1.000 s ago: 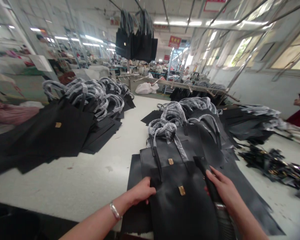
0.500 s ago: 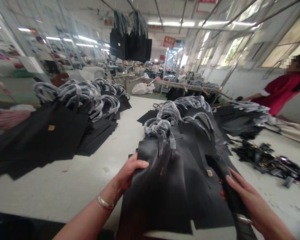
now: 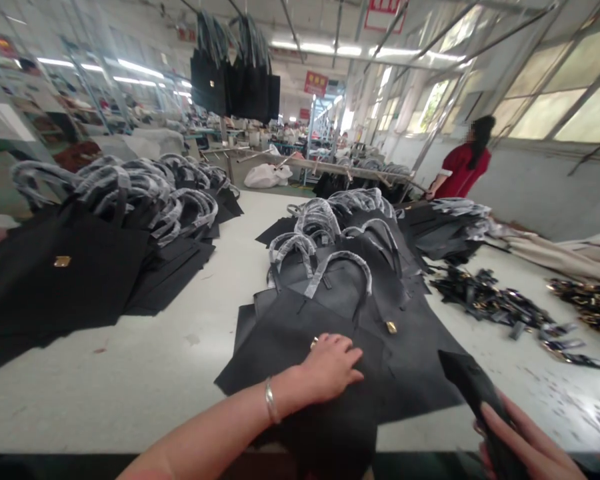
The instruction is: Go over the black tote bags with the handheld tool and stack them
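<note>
My left hand [image 3: 333,365], with a ring and a bracelet, lies palm down on a black bag panel [image 3: 300,330], fingers a little apart. This panel has a plastic-wrapped handle [image 3: 347,263] and rests on a heap of similar panels; one beneath carries a gold clasp [image 3: 391,327]. At the lower right, my right hand [image 3: 517,433] is closed round a black strap-like piece [image 3: 473,383], its broad flat end pointing up and left. The lower part of that piece is hidden by the fingers and the frame edge.
Another heap of black bag panels [image 3: 95,273] lies left on the white table [image 3: 180,360]. Black pieces with metal fittings [image 3: 495,300] and gold-coloured hardware [image 3: 587,307] are at right. A person in red [image 3: 465,170] stands beyond. Black bags [image 3: 235,83] hang overhead.
My left hand has let go of the bag panel's upper left edge and moved right onto its surface. The panel now lies flatter. My right hand, with the strap-like piece, has moved lower right.
</note>
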`<state>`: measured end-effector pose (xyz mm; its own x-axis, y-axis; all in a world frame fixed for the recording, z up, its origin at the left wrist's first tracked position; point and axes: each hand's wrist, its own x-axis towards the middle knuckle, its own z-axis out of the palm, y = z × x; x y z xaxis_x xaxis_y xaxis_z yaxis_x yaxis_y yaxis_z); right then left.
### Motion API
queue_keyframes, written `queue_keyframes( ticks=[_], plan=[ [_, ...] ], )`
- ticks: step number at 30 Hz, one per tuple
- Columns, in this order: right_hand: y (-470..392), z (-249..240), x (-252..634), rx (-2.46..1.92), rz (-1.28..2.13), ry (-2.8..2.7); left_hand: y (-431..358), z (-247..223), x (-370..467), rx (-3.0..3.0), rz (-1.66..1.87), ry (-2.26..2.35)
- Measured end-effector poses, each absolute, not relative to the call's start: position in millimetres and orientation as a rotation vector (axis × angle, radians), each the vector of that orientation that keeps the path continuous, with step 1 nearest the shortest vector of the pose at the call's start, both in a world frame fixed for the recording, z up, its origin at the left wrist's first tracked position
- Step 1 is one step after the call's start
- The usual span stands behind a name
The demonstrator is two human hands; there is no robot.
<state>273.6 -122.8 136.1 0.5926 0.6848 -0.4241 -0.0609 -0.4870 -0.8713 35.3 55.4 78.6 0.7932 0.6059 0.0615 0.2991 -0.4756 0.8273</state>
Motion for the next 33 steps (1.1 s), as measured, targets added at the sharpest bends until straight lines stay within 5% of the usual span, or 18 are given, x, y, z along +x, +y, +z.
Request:
queue_keyframes(
  ticks=[7,25,33],
  plan=[
    [-100,115,231,-1.847,1.24,-0.669,50,11,7,2.643,0.504,0.91],
    [-32,97,210,-1.909,1.535,-0.863,52,11,3,2.461,0.617,0.861],
    [-2,112,196,-1.904,1.005,-1.042,28,13,22,2.383,0.571,0.983]
  ],
)
